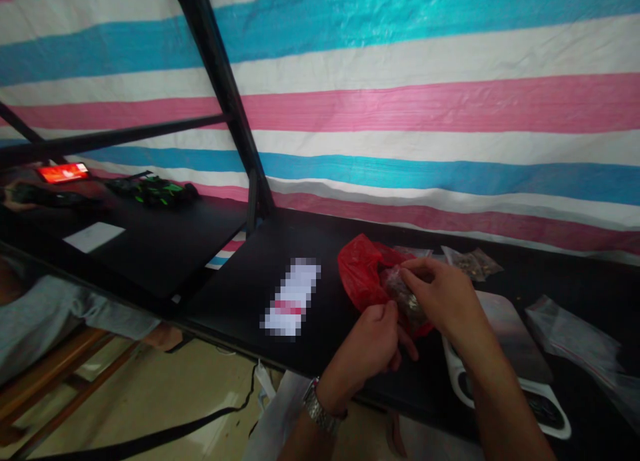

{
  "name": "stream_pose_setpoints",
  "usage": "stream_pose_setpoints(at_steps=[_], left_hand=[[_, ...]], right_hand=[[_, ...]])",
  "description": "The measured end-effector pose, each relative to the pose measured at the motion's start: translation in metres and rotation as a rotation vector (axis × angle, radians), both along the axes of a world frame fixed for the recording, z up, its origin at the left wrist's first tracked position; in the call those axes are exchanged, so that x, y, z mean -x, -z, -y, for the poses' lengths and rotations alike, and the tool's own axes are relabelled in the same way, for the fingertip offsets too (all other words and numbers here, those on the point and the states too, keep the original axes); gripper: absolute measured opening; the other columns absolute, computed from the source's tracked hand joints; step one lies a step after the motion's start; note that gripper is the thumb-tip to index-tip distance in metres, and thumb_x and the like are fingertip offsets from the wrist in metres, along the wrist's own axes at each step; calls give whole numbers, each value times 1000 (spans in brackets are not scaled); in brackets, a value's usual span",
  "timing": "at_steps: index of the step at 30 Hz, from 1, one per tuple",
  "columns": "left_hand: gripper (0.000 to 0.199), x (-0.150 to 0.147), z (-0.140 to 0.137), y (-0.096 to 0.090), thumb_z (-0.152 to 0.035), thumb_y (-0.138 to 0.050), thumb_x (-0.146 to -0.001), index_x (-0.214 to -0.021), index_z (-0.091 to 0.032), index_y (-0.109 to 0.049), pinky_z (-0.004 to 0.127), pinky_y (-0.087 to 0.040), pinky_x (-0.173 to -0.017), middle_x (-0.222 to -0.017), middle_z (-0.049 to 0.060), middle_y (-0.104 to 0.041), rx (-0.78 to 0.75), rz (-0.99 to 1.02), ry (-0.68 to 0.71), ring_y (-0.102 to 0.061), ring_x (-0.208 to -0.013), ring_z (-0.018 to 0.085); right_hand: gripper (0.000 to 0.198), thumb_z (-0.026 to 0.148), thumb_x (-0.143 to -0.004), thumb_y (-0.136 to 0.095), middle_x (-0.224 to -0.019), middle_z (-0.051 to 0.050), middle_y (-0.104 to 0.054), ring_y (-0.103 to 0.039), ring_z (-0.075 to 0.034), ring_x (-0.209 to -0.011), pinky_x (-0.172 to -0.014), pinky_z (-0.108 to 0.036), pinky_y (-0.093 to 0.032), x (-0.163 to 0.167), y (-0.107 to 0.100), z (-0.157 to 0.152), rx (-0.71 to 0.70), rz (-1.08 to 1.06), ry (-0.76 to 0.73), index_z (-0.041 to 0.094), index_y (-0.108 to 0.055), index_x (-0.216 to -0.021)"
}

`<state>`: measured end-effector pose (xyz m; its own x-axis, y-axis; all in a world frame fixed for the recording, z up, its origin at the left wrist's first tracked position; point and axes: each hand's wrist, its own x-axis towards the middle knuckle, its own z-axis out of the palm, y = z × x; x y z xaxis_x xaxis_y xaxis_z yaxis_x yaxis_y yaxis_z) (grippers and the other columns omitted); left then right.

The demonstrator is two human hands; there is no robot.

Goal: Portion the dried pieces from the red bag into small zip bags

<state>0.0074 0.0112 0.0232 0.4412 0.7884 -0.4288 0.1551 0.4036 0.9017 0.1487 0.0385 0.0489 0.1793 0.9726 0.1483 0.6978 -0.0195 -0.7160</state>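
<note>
A clear plastic bag [399,284] with small shiny pieces in it lies inside an opened red plastic bag [359,268] on the black table. My left hand [367,338], with a metal watch on its wrist, pinches the near edge of the bags; exactly which layer is hidden. From the right, my right hand [440,291] has its thumb and fingers closed on the top of the clear bag. Directly right of the bags sits a kitchen scale [515,341] with a metal plate, partly behind my right forearm.
Small zip bags [470,264] with brownish bits lie behind the scale, and flat clear bags [575,334] to its right. A blurred-out phone-like item [293,298] is left. Beyond the black frame post [225,94] are a green toy car [160,191] and a seated person.
</note>
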Motion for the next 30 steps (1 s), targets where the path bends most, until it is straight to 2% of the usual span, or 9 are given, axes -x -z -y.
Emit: stream_pose_setpoints(at_steps=[3,6,11,14,18,20,23,27,30], left_hand=[[54,-1,1,-4,-42,-24,-109,-81,-15,-62,23,-28,-40,-63,3,-67,17,32,35,-43,-38,9],[50,0,1,-5,-36,-26,-108,-81,-16,-63,24,-26,-40,-60,1,-64,22,2,42,-40,-37,9],[45,9,5,-10,-29,-37,-104,-67,-18,-60,24,-25,-43,-48,-2,-55,-26,-76,44,-36,-37,8],[46,12,8,-18,-33,-40,-104,-63,-18,-57,23,-26,-43,-44,-4,-49,-36,-25,23,-33,-36,7],[33,6,7,-20,-41,-42,-105,-91,-20,-62,22,-24,-41,-52,-6,-54,-36,126,-140,-37,-35,8],[30,1,6,-13,-45,-44,-105,-104,-20,-61,23,-24,-41,-56,-6,-58,-91,91,-204,-38,-35,9],[31,-4,3,0,-44,-45,-106,-103,-19,-62,23,-27,-43,-53,-4,-60,-145,-35,-201,-39,-37,9],[35,-9,-2,2,-37,-33,-109,-94,-19,-59,22,-24,-39,-46,-5,-54,-17,17,-170,-36,-33,10],[33,-10,-5,-1,-33,-33,-109,-88,-20,-56,21,-20,-36,-44,-6,-51,47,85,-182,-33,-31,8]], right_hand=[[19,26,-87,-64,-84,-7,-83,-78,-25,-78,-71,-34,-53,2,2,0,2,29,-32,22,-82,-82],[20,23,-87,-63,-85,-7,-84,-78,-24,-79,-72,-32,-53,0,0,0,41,39,3,21,-83,-85],[22,22,-88,-62,-89,-8,-85,-78,-25,-83,-75,-33,-52,-6,-2,0,86,73,-7,20,-84,-88],[22,23,-89,-61,-89,-8,-84,-78,-27,-85,-77,-35,-51,-7,-1,0,84,94,-27,20,-83,-89],[23,27,-89,-62,-92,-8,-84,-77,-26,-84,-79,-36,-52,-10,-3,-1,73,-4,-10,19,-84,-92],[24,27,-88,-63,-94,-9,-84,-76,-26,-84,-80,-36,-53,-12,-5,-2,55,-72,25,18,-84,-95],[24,27,-87,-64,-96,-10,-84,-76,-26,-84,-82,-37,-53,-15,-7,-4,44,-144,41,17,-84,-96],[20,26,-87,-63,-92,-8,-83,-76,-25,-84,-81,-35,-53,-10,-10,-2,74,-171,-17,18,-82,-89],[18,23,-88,-63,-87,-7,-82,-75,-24,-81,-78,-34,-52,-5,-11,-1,107,-106,-26,19,-80,-86]])
